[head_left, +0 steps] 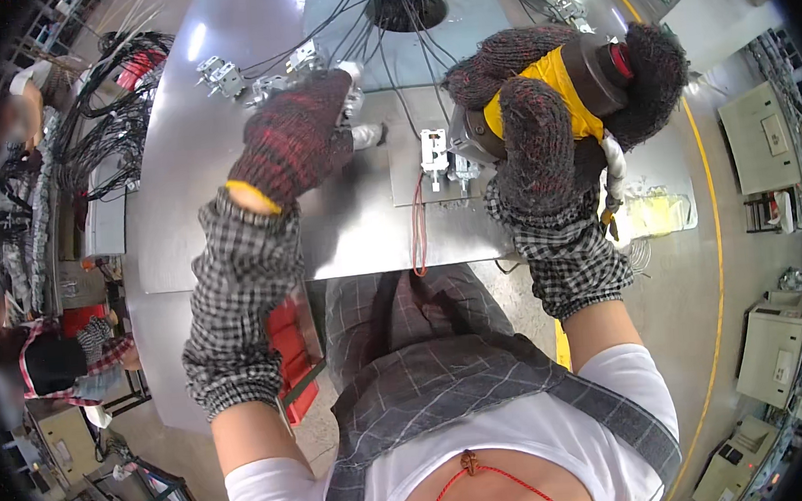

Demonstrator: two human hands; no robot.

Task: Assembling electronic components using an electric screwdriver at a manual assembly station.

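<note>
My left hand (293, 141), in a dark red knit glove, is closed at a white block-shaped connector (351, 90); its pale fingertips partly hide the grip. My right hand (538, 141), in a dark knit glove, is wrapped round a yellow-banded power tool (553, 88) with a dark round body and a red end. Its grey front points left, close to a white connector (434, 154) on a flat metal plate (404, 170). A second connector (463, 172) lies beside that one, partly under the tool. A looped red wire (419, 235) hangs from there over the table's front edge.
Several white connectors (221, 76) with dark cables lie along the far side of the metal table (181, 211). Cables run into a round hole (406, 10). Black cable bundles (118, 122) hang at left, near other people. A red bin (296, 353) stands below the front edge.
</note>
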